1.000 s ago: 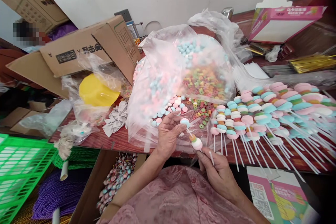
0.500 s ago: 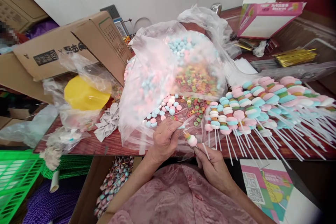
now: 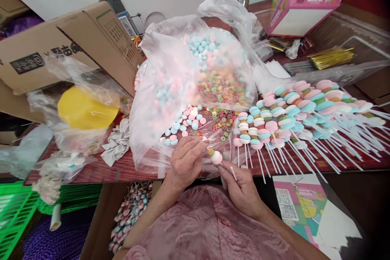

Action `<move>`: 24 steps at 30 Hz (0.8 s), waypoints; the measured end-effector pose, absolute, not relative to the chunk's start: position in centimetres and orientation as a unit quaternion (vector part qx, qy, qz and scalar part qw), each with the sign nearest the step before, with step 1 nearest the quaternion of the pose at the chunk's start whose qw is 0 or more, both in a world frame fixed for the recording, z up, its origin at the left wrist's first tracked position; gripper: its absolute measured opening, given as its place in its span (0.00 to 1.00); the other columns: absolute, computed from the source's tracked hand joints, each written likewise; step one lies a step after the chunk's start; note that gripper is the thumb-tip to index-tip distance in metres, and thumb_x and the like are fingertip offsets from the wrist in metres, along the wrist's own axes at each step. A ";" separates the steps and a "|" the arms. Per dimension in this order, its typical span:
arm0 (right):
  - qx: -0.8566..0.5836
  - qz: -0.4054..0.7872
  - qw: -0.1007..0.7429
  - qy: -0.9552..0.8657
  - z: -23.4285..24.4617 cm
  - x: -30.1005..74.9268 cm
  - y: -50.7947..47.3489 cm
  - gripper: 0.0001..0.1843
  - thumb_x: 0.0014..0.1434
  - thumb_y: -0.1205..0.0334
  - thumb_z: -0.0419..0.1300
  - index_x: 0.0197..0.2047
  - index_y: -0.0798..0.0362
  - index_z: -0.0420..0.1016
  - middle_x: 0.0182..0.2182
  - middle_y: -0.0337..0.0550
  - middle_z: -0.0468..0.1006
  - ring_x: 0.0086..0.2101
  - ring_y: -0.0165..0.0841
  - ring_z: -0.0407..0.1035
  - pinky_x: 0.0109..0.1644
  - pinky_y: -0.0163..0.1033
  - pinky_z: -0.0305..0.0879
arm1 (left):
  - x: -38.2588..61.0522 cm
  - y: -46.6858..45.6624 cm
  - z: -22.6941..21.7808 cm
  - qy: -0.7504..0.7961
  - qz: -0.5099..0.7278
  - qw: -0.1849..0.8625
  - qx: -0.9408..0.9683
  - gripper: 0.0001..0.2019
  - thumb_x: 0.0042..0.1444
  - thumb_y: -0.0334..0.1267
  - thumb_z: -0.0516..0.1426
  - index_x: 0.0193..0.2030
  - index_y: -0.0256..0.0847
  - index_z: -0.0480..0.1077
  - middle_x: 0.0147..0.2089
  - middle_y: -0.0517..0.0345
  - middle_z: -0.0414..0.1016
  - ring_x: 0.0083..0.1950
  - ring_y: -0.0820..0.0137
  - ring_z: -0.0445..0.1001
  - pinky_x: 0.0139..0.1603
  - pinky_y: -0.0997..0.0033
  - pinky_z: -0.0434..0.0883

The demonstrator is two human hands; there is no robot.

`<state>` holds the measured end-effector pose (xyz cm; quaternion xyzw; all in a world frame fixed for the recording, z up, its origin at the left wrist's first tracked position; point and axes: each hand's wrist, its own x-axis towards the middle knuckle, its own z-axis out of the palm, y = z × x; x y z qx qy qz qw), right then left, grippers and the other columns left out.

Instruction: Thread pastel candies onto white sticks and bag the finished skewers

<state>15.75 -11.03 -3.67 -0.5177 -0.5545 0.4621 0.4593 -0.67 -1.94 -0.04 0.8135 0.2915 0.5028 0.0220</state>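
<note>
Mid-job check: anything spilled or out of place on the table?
Loose round candies and coloured rings lie scattered on the spread plastic bag just beyond the left hand, apart from the heap behind. The right hand grips its skewer. Nothing looks damaged.

The person's bare left hand [image 3: 185, 161] is hovering just below the centre of the frame. Its back is facing up and its fingers are curling, the thumb pressing against the fingertips [image 3: 203, 144] in a tight pinch pointing right. The bare right hand [image 3: 241, 189] is sitting slightly lower and to the right, close by but apart, thumb and forefinger pinching up and left. The bare left forearm [image 3: 146, 221] is angling in from the lower left, the bare right forearm [image 3: 286, 233] from the lower right.
</note>
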 end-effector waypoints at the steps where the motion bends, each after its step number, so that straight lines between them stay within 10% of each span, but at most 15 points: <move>1: -0.519 0.461 0.463 -0.551 -3.7 15.7 -11.0 0.14 0.70 0.60 0.48 0.33 0.51 0.69 0.20 0.33 0.61 0.21 0.27 0.54 0.26 0.34 0.52 | -0.6 -2.0 -0.1 0.291 0.502 0.019 0.814 0.19 0.58 0.24 0.58 0.53 0.45 0.73 0.41 0.53 0.82 0.43 0.66 0.80 0.46 0.63 0.77; 6: -0.513 0.464 0.473 -0.546 -3.7 15.3 -10.8 0.16 0.70 0.57 0.49 0.32 0.52 0.70 0.20 0.33 0.61 0.21 0.27 0.54 0.26 0.34 0.53 | -0.1 -2.5 -0.4 0.300 0.531 0.080 0.788 0.20 0.56 0.24 0.60 0.54 0.47 0.73 0.43 0.53 0.82 0.45 0.66 0.79 0.47 0.62 0.77; 13: -0.520 0.478 0.485 -0.516 -2.9 15.3 -10.6 0.20 0.70 0.53 0.50 0.28 0.52 0.67 0.18 0.32 0.61 0.20 0.26 0.56 0.27 0.34 0.54 | 0.6 -2.4 0.9 0.374 0.557 0.426 0.607 0.22 0.61 0.41 0.61 0.62 0.49 0.68 0.45 0.54 0.80 0.42 0.70 0.80 0.44 0.70 0.77; 17: -0.524 0.481 0.479 -0.515 -3.0 15.6 -10.7 0.20 0.69 0.52 0.51 0.27 0.52 0.67 0.18 0.33 0.61 0.20 0.26 0.54 0.26 0.34 0.53 | 0.5 -2.2 0.9 0.387 0.457 0.363 0.714 0.12 0.64 0.37 0.57 0.50 0.43 0.77 0.47 0.51 0.82 0.47 0.66 0.80 0.50 0.66 0.77; 24: -0.507 0.520 0.506 -0.465 -3.4 15.6 -11.2 0.21 0.68 0.51 0.52 0.26 0.53 0.66 0.16 0.33 0.62 0.18 0.26 0.56 0.24 0.33 0.53 | 1.0 -3.5 -1.1 0.304 0.475 0.122 0.817 0.20 0.61 0.26 0.56 0.59 0.41 0.70 0.52 0.45 0.80 0.54 0.64 0.79 0.55 0.64 0.77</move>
